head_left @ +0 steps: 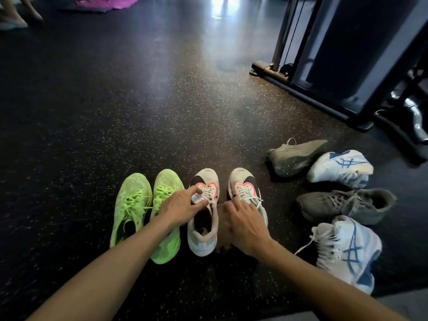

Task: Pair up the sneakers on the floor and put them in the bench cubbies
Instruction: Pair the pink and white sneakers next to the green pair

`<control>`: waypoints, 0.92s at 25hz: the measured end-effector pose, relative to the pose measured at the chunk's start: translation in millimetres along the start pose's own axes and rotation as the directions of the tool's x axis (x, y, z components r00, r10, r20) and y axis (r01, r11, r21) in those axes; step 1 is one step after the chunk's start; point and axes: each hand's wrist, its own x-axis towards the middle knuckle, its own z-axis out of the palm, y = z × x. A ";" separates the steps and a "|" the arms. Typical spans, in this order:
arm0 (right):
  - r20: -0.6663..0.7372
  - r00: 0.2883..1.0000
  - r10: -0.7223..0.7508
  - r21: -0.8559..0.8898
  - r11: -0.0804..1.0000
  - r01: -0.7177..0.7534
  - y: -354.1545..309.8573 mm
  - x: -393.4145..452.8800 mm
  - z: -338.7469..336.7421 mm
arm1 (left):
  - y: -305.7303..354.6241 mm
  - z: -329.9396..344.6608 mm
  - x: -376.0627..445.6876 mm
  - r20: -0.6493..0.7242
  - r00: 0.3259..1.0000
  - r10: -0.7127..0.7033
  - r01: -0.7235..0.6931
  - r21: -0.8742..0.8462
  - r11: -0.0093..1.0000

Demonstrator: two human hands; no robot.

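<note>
In the head view, the floor is dark rubber with small light speckles [115, 100], and a dark metal gym machine frame [342, 66] stands far beyond the right hand. The left hand [183, 208] pinches the tongue of the left cream sneaker with black and coral marks [203, 228]. The right hand [245, 224] rests with loose fingers on the collar of the matching right cream sneaker [245, 186], holding nothing firmly. These two shoes stand side by side, toes pointing away. Just to the left of the left hand stands a pair of neon green sneakers [148, 214], touching each other. To the right of the right hand lie two grey sneakers [342, 205] and two white sneakers with blue stripes [347, 249], unpaired and mixed. No cubby shows in this view.
</note>
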 end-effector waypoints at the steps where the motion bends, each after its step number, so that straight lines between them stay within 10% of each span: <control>1: -0.092 0.979 0.182 -0.053 0.981 -0.188 4.3 -1.3 -4.0 | 2.6 0.6 1.1 -0.007 1.000 0.000 0.000 0.023 1.000; 4: 0.065 0.777 0.626 -0.037 0.780 -0.625 26.9 -5.6 -4.5 | 7.0 0.7 5.6 -0.024 1.000 -0.011 0.012 0.058 0.998; 7: 0.329 0.649 0.685 0.147 0.642 -0.752 41.8 -9.4 2.6 | 8.2 1.0 9.0 -0.009 1.000 -0.010 0.011 0.050 0.999; 23: 0.407 0.741 0.534 0.305 0.685 -0.661 16.3 1.8 -27.9 | 17.5 -20.2 16.3 -0.027 1.000 0.002 -0.003 -0.001 1.000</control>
